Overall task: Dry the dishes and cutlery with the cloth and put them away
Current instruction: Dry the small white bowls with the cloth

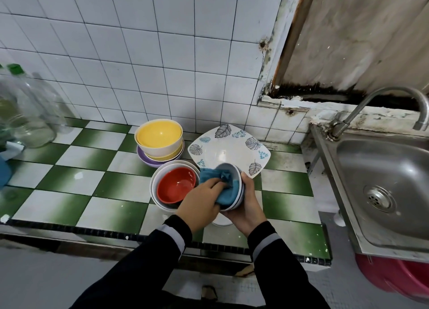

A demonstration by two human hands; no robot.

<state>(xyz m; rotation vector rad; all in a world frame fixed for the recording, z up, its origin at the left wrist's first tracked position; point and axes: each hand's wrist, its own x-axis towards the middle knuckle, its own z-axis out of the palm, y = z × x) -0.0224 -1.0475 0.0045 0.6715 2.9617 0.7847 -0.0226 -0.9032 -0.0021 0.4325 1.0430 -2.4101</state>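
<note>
Teal-blue cloth (226, 193) worked into a small pale bowl (228, 168), held up just above the green-and-white tiled counter (69, 181).

The right hand (247, 204) cups the tilted bowl from outside and below, curled round its wall. The left hand (199, 200) bunches the soft cloth and presses it into the hollow. I'd judge the bowl light and rigid, though whether it is glazed or plastic I can't tell. It is likely slick if still damp, so the best hold is a broad one under the base with the thumb near the rim, not a pinch at the edge. The cloth is limp and will fold wherever it is pushed. Just to the left on the counter sits a red bowl nested in a white bowl (176, 185), which a slip could knock. A square leaf-printed plate (228, 146) lies just behind.
</note>
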